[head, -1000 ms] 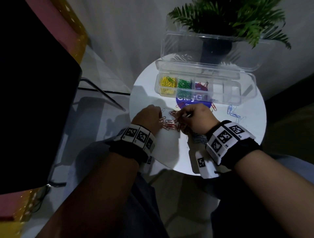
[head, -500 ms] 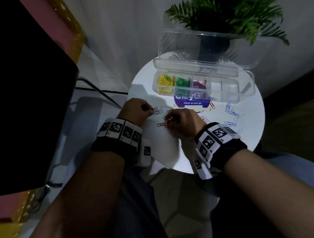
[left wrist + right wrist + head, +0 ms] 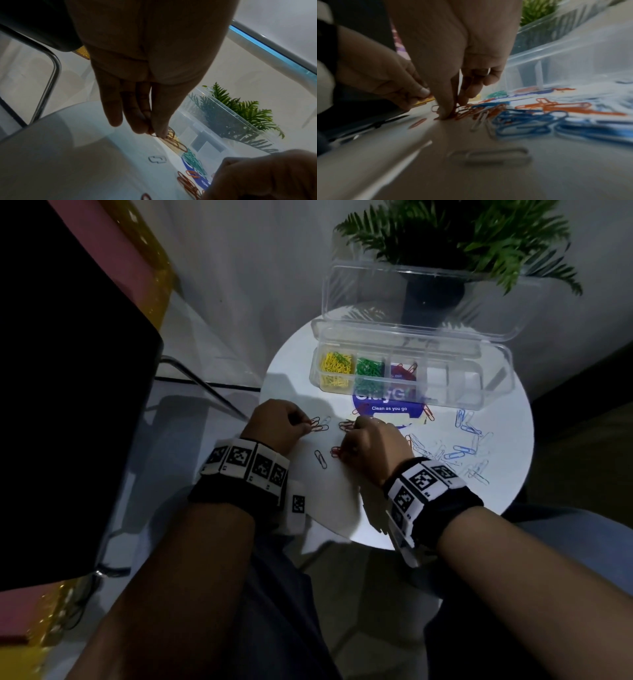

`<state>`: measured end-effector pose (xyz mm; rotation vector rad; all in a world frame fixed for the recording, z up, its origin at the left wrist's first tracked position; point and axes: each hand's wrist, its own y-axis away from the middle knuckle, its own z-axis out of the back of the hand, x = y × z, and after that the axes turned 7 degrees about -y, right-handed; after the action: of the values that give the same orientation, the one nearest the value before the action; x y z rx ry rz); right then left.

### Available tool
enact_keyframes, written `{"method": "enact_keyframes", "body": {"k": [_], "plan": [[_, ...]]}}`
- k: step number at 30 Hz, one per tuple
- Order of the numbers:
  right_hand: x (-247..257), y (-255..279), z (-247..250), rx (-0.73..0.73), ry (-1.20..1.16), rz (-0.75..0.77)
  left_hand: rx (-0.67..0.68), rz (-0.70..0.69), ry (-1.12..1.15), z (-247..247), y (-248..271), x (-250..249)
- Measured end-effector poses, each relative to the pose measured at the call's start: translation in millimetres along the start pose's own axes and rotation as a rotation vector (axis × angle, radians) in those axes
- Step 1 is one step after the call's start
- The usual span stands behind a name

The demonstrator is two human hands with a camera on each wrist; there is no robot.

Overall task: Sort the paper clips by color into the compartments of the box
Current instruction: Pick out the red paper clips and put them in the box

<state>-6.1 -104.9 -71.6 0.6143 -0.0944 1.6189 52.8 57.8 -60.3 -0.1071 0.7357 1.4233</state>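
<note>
The round white table (image 3: 496,474) stands on a pale floor, with a potted fern (image 3: 455,237) at its far edge and a dark chair with a metal frame (image 3: 68,371) to the left. A clear compartment box (image 3: 493,392), its lid propped open behind it, sits across the far half of the table: the leftmost compartment holds yellow clips (image 3: 335,368), the next green clips (image 3: 369,368), the third a few red clips (image 3: 407,368), and the compartments to the right look empty. A blue sticker (image 3: 388,407) shows under the box's front edge. Loose blue and white clips (image 3: 459,451) lie scattered on the right of the table; a lone dark clip (image 3: 320,459) lies near the front. The left hand (image 3: 274,428) pinches red clips (image 3: 173,140) between thumb and fingertips. The right hand (image 3: 371,448) is curled over a small bunch of red clips (image 3: 467,112), fingertips pressed down on them.
</note>
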Motion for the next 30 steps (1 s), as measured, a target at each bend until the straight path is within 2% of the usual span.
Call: {"method": "enact_keyframes", "body": {"k": [2, 5, 9, 16, 19, 26, 30], "plan": [[-4.7, 0.6, 1.5, -0.02, -0.111, -0.031, -0.026, -0.005, 0.013, -0.6, 0.4, -1.1], [-14.2, 4.6, 11.2, -0.106, -0.389, -0.127, -0.073, -0.009, 0.039, 0.6, 1.1, -4.1], [-25.7, 16.9, 31.9, -0.134, -0.748, -0.206, -0.099, -0.022, 0.107, 3.4, 2.8, -11.8], [-42.4, 33.8, 51.2, -0.094, -1.012, -0.194, -0.166, -0.093, 0.061, 9.2, 2.3, -38.5], [-47.6, 42.6, 55.4, -0.096, -1.059, -0.188, -0.114, -0.129, 0.101, 11.7, -1.8, -53.3], [-65.2, 48.5, 54.6, -0.199, -1.254, -0.305, -0.064, -0.231, 0.262, 0.7, -18.2, -100.1], [-75.9, 50.5, 61.6, -0.284, -1.224, -0.337, -0.105, -0.265, 0.166, -15.6, -37.1, -132.3]]}}
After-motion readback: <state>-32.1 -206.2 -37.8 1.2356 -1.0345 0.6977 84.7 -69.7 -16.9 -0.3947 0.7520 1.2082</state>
